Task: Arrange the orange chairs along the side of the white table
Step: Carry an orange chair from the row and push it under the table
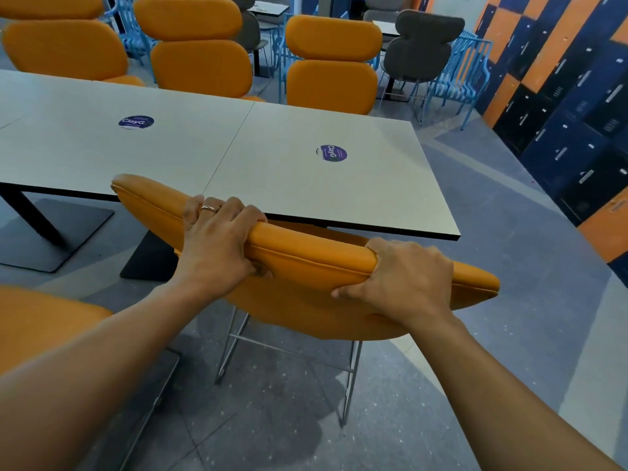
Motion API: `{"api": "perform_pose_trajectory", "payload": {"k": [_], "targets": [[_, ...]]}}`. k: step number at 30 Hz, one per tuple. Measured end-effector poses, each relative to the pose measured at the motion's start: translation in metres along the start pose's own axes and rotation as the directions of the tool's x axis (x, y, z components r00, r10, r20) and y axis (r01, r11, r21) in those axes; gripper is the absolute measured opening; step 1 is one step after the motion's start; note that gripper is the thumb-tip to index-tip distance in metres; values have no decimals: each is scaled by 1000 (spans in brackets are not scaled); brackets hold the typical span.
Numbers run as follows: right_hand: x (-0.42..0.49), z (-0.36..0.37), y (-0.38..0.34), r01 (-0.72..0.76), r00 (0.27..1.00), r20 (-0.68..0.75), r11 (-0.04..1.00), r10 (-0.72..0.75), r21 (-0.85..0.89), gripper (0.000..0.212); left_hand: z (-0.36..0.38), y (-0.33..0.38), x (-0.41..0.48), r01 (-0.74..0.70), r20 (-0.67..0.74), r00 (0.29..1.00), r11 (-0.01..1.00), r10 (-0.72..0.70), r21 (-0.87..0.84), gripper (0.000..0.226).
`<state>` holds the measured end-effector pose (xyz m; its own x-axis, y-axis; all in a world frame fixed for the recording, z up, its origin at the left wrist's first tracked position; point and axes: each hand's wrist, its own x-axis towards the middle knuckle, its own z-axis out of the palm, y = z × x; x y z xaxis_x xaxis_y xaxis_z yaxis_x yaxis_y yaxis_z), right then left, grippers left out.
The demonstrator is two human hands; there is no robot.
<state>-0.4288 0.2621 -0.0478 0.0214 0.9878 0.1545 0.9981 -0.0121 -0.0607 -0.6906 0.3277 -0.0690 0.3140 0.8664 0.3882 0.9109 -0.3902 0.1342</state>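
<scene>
Holds the near orange chair (306,263) by the padded top edge of its backrest, both hands on it. Wraps the left hand (217,243) over the 9 o'clock part of that edge, fingers (234,207) curled and pressed together over the far face, thumb tucked against the near face, a ring (209,208) on one finger. Clamps the right hand (404,280) on the 3 o'clock part, fingers bent round the far side and close together, thumb pressing into the cushion below.

Has the chair at 6 o'clock of the white tabletop (306,185), slanted to the near edge, some of its orange showing beneath that edge, metal legs (350,379) down on the grey floor (278,419); cannot tell whether backrest and tabletop touch.

Faces a row across the tabletop: a far-left chair (64,45) at 10 o'clock, a far-middle chair (200,62) at 12 o'clock, a far-right chair (331,79) at 1 o'clock, all orange and close against the far edge. Passes another orange seat (40,321) at 8 o'clock, just beside the left forearm.

Looks over two round purple stickers (333,153) on the tabletop, a grey chair (424,45) and blue chairs (458,73) beyond at 1 o'clock, and blue-and-orange lockers (560,96) at 2 o'clock.
</scene>
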Motion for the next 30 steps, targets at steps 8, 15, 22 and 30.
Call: {"api": "perform_pose_trajectory", "payload": {"k": [8, 15, 22, 30], "targets": [[22, 16, 1, 27, 997, -76, 998, -31, -55, 71, 10, -7, 13, 7, -17, 1000, 1000, -7, 1, 71], [12, 16, -3, 5, 997, -77, 999, -8, -35, 71, 5, -7, 7, -7, 37, 999, 1000, 8, -13, 75], [5, 9, -13, -85, 996, 15, 996, 85, -2, 75, -12, -31, 2, -4, 142, 990, 994, -11, 108, 85], [-1, 10, -21, -154, 988, -11, 987, 154, -36, 74, -3, -46, 5, -80, 80, 994, 993, 74, 82, 73]]}}
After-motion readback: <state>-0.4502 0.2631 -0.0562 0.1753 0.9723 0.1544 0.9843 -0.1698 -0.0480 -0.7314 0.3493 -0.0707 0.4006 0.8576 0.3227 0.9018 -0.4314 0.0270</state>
